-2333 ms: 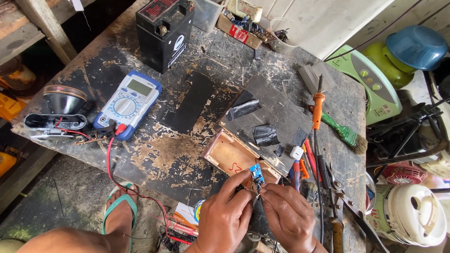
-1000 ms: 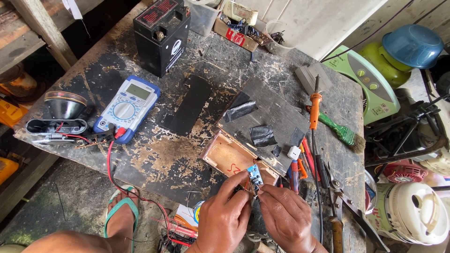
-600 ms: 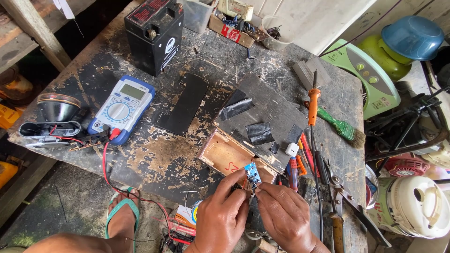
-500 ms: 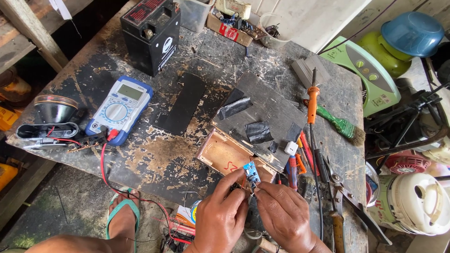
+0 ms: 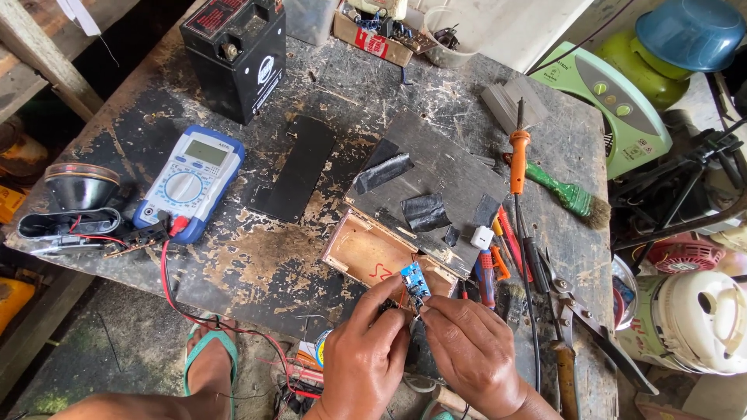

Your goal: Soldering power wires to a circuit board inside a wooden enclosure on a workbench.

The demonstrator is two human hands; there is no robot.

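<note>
Little has shifted since earlier: both hands, left hand (image 5: 364, 359) and right hand (image 5: 473, 356), still pinch a small blue circuit board (image 5: 415, 281) at the workbench (image 5: 257, 257) edge, steadying it beside the wooden box (image 5: 373, 253).

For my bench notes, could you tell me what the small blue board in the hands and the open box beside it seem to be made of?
The small blue board, pinched between the left hand and right hand, looks like a printed circuit board: a rigid blue laminate with tiny mounted parts, semi-gloss. The open box looks like bare, unfinished wood or plywood: pale tan, matte, with rough edges.
</note>
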